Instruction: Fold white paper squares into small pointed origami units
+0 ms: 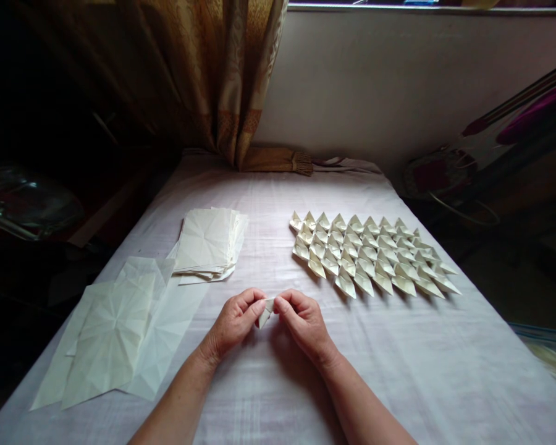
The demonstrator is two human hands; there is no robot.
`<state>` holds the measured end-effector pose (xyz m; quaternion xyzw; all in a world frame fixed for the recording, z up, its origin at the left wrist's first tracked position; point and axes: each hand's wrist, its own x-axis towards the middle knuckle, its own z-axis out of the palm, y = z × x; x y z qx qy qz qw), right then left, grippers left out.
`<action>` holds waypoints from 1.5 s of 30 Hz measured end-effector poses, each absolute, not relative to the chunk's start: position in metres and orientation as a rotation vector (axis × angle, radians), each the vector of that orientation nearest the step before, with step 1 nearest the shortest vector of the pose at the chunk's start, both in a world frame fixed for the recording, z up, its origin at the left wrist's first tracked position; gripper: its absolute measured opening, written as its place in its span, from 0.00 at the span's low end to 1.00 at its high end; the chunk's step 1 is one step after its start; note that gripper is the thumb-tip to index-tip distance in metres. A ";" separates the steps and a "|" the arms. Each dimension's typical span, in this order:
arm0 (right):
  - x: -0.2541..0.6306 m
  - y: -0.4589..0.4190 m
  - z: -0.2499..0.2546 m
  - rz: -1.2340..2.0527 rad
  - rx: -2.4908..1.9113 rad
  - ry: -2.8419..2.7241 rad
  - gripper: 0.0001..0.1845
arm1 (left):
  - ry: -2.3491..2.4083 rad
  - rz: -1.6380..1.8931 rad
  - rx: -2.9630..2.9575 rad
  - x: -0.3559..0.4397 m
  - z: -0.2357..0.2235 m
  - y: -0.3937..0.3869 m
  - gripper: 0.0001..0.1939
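Note:
A small folded piece of cream paper (265, 314) is pinched between my two hands, just above the cloth. My left hand (236, 318) grips its left side with thumb and forefinger. From the other side, my right hand (303, 321) pinches its upper right corner. Part of the paper is hidden behind the fingertips. To the right beyond my hands stand rows of folded paper boats (368, 253), pale and pointed at the ends. A stack of creased square paper sheets (204, 238) lies at the left beyond my left hand.
Larger creased sheets (113, 334) lie overlapped at the left edge of the cloth-covered table (398, 383). A gold curtain (238, 80) hangs down to the table's far end, beside a pale wall (375, 86). Dark clutter flanks both sides.

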<state>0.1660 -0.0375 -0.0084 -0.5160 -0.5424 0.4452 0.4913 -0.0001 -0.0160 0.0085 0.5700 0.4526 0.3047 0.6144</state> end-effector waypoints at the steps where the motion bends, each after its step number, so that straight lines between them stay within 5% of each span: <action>1: 0.166 -0.037 -0.009 1.097 -1.237 -1.298 0.16 | 1.046 0.700 1.279 -0.001 0.008 -0.015 0.19; 16: 0.167 -0.035 -0.010 1.280 -1.140 -1.122 0.13 | 1.029 0.708 1.207 -0.004 0.006 -0.014 0.26; 27: 0.166 -0.033 -0.008 1.214 -1.201 -1.103 0.17 | 0.977 0.678 1.278 -0.013 0.010 -0.014 0.40; 45: 0.167 -0.034 -0.010 1.208 -1.200 -1.177 0.15 | 1.146 0.793 1.241 -0.001 0.001 -0.013 0.24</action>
